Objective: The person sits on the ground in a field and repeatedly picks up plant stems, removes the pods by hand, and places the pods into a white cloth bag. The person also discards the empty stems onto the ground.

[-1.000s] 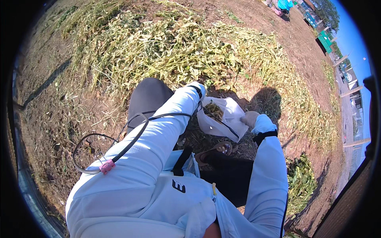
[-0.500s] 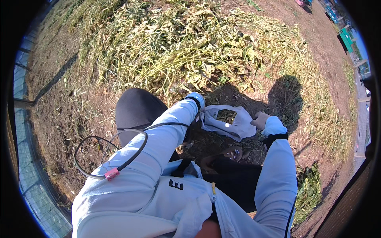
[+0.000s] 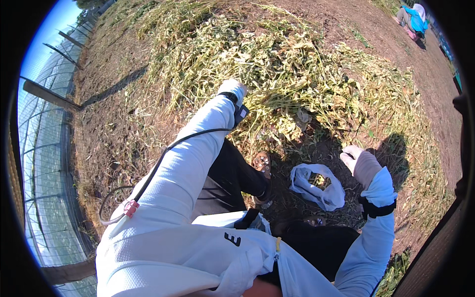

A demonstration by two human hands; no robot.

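Bag [image 3: 332, 196] sits mouth-up, keeping leaves [image 3: 319, 180] in; right hand [image 3: 356, 159] beside it, fingers parted; left hand [image 3: 233, 88] beyond, grip unclear.

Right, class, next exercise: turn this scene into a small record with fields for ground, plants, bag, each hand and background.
Ground: sunlit, brown, litter-strewn
Plants: yellow-green, leafy, heaped
Bag: white, mouth open, on the ground, yellowish contents
Left hand: by the plants; grip unclear
Right hand: apart from the bag, nothing visibly held
Background: person in bright blue, upper right
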